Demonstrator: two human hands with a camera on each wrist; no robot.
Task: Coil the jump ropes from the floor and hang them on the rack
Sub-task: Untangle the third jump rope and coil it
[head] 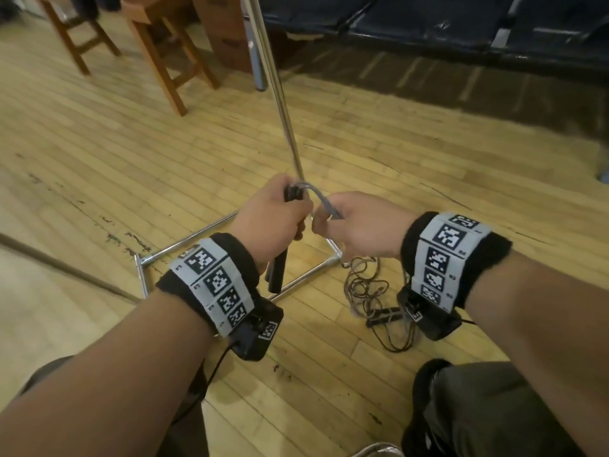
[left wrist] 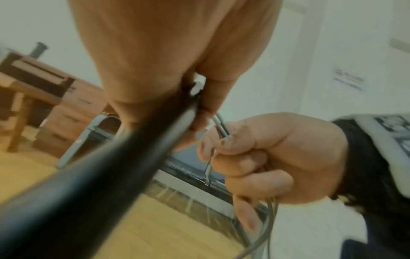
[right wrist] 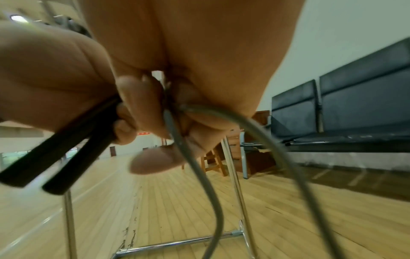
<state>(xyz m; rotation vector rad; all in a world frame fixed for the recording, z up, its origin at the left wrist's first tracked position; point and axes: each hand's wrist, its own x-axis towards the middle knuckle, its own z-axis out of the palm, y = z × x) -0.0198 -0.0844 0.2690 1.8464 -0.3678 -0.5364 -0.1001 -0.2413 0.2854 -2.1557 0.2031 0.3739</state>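
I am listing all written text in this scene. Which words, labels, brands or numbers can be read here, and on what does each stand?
No text can be read.
Wall notice: printed lines, too blurred.
Red sign on the far wall: too small.
Left wristband and right wristband: black-and-white square code markers with tiny side characters, too small to read.

You stand on a worn wooden plank floor (head: 99, 133). Ahead on your left are wooden stools (head: 164, 51) beside a wooden cabinet (head: 224, 31); to your right, dark padded bench seats (head: 428, 24) line a pale wall (right wrist: 355, 26).
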